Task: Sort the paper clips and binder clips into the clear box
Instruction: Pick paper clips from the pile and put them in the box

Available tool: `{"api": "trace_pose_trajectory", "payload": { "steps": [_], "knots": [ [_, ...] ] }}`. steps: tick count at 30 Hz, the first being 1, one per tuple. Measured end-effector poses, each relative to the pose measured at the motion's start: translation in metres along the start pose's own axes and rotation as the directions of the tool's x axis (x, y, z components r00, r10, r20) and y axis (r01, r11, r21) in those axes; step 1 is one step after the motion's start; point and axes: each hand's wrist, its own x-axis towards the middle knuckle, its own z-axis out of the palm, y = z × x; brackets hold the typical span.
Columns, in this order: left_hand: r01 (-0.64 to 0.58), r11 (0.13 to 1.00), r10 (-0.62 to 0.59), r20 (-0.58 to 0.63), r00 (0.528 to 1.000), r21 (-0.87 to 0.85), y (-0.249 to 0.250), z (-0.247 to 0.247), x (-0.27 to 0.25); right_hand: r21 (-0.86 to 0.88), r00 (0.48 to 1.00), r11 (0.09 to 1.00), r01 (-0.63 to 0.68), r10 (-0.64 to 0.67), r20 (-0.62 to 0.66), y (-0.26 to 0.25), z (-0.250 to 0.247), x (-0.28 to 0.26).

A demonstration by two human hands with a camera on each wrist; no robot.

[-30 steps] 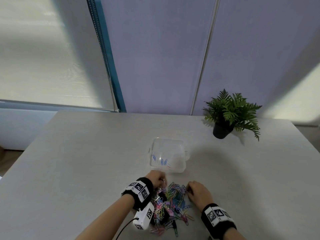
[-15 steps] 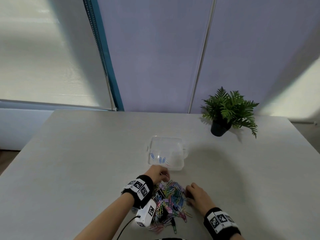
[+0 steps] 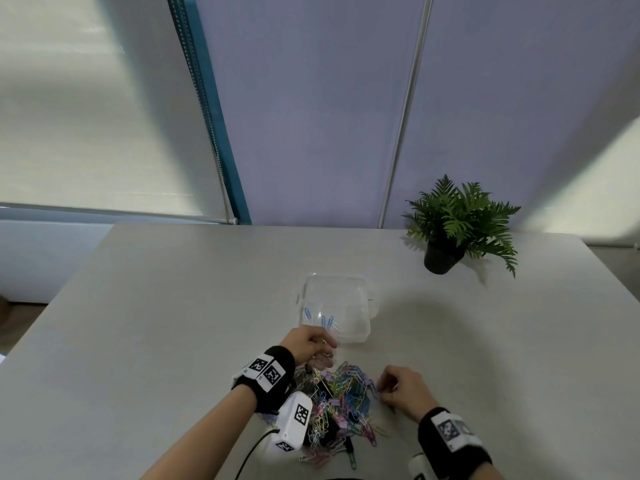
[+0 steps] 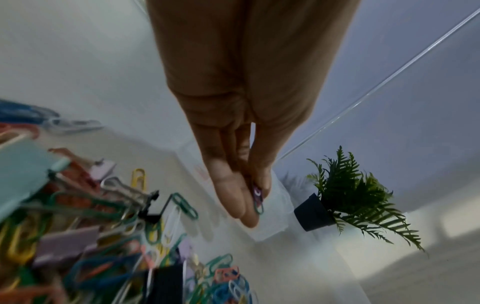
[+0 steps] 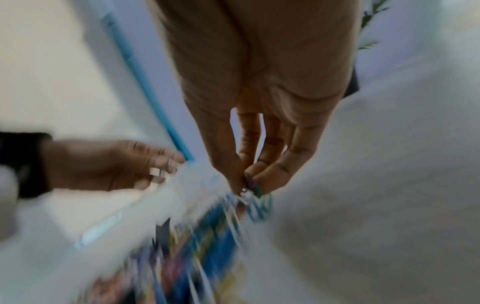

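A heap of coloured paper clips and binder clips (image 3: 341, 400) lies on the table in front of me. Beyond it stands the clear box (image 3: 335, 308) with a few blue paper clips (image 3: 323, 320) inside. My left hand (image 3: 320, 348) hovers between the heap and the box's near edge, fingertips pinching a couple of paper clips (image 4: 257, 198), one green. My right hand (image 3: 384, 388) is at the heap's right edge, thumb and fingers pinching small clips (image 5: 249, 190); that view is blurred.
A potted fern (image 3: 457, 223) stands at the back right of the grey table (image 3: 156, 323). A window blind and blue frame rise behind the far edge. A cable runs from the left wrist camera (image 3: 292, 424).
My left hand has lifted off the heap toward the box with clips pinched. The right hand stayed at the heap's right side. The head view tilted slightly.
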Motion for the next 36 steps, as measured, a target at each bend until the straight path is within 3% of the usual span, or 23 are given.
{"api": "trace_pose_trajectory", "payload": {
  "steps": [4,10,13,15,17,20,22,24,26,28,32,36],
  "knots": [
    [-0.068,0.989,0.086,-0.132,0.988,0.131,0.014,-0.014,0.010,0.466,1.000,0.885,0.007,-0.006,-0.002,-0.027,-0.032,0.014],
    [-0.055,0.870,0.172,-0.196,0.966,0.491,0.037,-0.024,0.035,0.498,0.995,0.866,0.039,0.010,-0.095,-0.070,-0.041,0.074],
    [-0.071,0.719,0.237,-0.148,0.960,0.691,0.038,-0.017,0.033,0.351,0.992,0.934,0.062,-0.019,-0.127,-0.078,-0.037,0.085],
    [-0.160,0.668,0.320,-0.086,0.944,0.727,0.035,-0.007,0.025,0.109,0.974,0.986,0.128,-0.104,-0.200,-0.076,-0.036,0.076],
    [-0.239,0.645,0.331,0.016,0.943,0.726,0.029,0.007,0.018,-0.047,0.950,0.979,0.200,-0.206,-0.233,-0.065,-0.033,0.058],
    [-0.198,0.649,0.166,0.117,0.979,0.734,0.013,0.033,0.011,-0.251,0.964,0.942,0.223,-0.251,-0.085,-0.040,-0.019,0.032],
    [-0.161,0.579,0.082,0.140,0.987,0.799,0.001,0.048,0.011,-0.373,0.969,0.895,0.245,-0.233,0.077,-0.023,-0.003,0.024],
    [-0.172,0.490,0.103,0.140,0.985,0.855,-0.006,0.060,0.012,-0.456,0.949,0.833,0.314,-0.258,0.182,-0.012,0.015,0.022],
    [-0.149,0.495,0.141,0.090,0.986,0.856,-0.009,0.063,0.012,-0.496,0.927,0.784,0.374,-0.312,0.207,-0.007,0.030,0.019],
    [-0.128,0.520,0.159,0.052,0.986,0.845,-0.014,0.059,0.011,-0.492,0.923,0.783,0.381,-0.353,0.152,-0.005,0.037,0.017],
    [-0.138,0.536,0.165,0.057,0.985,0.833,-0.023,0.037,0.010,-0.394,0.940,0.861,0.321,-0.340,0.024,0.003,0.029,0.023],
    [-0.127,0.589,0.154,0.043,0.987,0.798,-0.026,0.019,0.011,-0.312,0.962,0.914,0.258,-0.271,0.000,0.009,0.018,0.028]
  ]
}}
